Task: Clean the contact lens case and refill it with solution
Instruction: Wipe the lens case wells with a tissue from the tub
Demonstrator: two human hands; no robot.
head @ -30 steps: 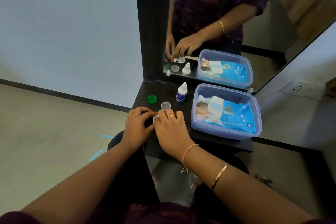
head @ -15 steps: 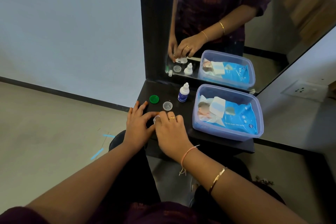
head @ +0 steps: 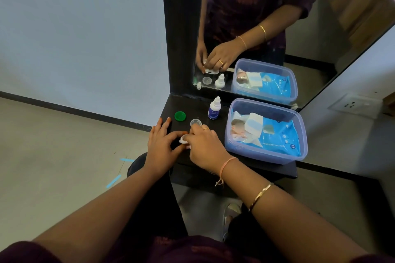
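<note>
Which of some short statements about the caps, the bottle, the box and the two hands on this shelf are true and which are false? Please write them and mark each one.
1. The green cap lies left of the clear cap. True.
2. The solution bottle lies on its side. False: it stands upright.
3. The wet wipes pack sits inside the plastic box. True.
4. The right hand holds the bottle. False: it meets the left hand over a small white item.
</note>
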